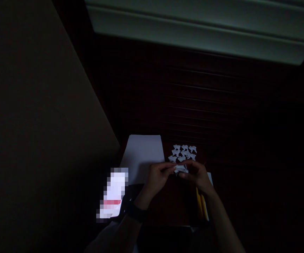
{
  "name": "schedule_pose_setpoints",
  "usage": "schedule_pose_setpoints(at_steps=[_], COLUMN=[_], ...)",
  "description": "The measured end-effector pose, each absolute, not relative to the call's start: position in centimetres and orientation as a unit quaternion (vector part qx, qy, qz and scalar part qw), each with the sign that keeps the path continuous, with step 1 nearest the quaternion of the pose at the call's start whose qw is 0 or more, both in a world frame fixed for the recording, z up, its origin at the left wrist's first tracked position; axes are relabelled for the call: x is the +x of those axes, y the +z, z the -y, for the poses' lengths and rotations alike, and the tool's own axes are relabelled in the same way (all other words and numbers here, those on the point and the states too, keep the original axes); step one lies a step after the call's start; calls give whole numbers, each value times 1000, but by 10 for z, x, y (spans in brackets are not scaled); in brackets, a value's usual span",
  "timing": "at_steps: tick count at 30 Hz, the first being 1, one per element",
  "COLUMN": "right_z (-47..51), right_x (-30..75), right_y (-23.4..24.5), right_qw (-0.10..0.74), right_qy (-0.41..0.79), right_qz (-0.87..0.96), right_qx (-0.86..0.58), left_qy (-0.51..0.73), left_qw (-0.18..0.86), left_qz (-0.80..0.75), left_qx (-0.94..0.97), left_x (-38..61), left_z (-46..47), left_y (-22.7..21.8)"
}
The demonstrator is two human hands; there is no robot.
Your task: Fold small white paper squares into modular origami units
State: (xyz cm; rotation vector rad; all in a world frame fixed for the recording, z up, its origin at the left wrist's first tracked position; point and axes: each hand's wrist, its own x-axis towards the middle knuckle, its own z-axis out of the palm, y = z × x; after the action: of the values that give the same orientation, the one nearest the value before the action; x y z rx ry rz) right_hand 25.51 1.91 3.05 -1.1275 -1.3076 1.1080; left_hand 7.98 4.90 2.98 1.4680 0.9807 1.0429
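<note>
Between my two hands is a small piece of folded white paper (pixel 180 168), held just above the dark table. My left hand (pixel 160 175), with a dark band on its wrist, pinches the paper's left end. The fingers of my right hand (pixel 198 175) grip its right end. Just beyond my hands, several small folded white paper figures (pixel 185 147) lie in rows. Their exact shape is hard to make out in the dim light. A stack of white paper sheets (pixel 144 149) lies to the left of them, partly behind my left hand.
A lit screen (pixel 115 191), blurred into blocks, stands at the left beside a dark object. Near my right forearm lies something yellow (pixel 200 203) with a white edge. A wall (pixel 49 88) rises on the left, and pale slatted blinds (pixel 194 28) hang at the top.
</note>
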Motion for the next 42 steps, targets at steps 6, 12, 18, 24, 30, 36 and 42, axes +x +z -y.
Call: schedule_pose_setpoints(at_steps=[6,12,18,24,30,36,42], right_z=[-20,-20,-19,-18,-19,-18,-13], right_x=[250,247,246,245,243,240,234], right_y=[26,25,21,24,27,25,26], right_qw=[541,512,509,514,515,514,521], right_qy=[434,417,404,376,342,317,301], right_qz=[547,555,559,566,566,545,534], right_qx=[-469,-505,-515,-524,-545,-582,-594], left_qy=[447,458,457,470,478,468,456], left_qw=[545,593,581,530,492,513,493], left_qz=[-391,-370,-389,-419,-451,-450,-458], left_qx=[592,549,550,567,571,562,582], left_x=[79,83,83,84,87,89,89], left_z=[-51,-47,-50,-51,-49,-47,-44], left_y=[31,34,22,21,23,24,29])
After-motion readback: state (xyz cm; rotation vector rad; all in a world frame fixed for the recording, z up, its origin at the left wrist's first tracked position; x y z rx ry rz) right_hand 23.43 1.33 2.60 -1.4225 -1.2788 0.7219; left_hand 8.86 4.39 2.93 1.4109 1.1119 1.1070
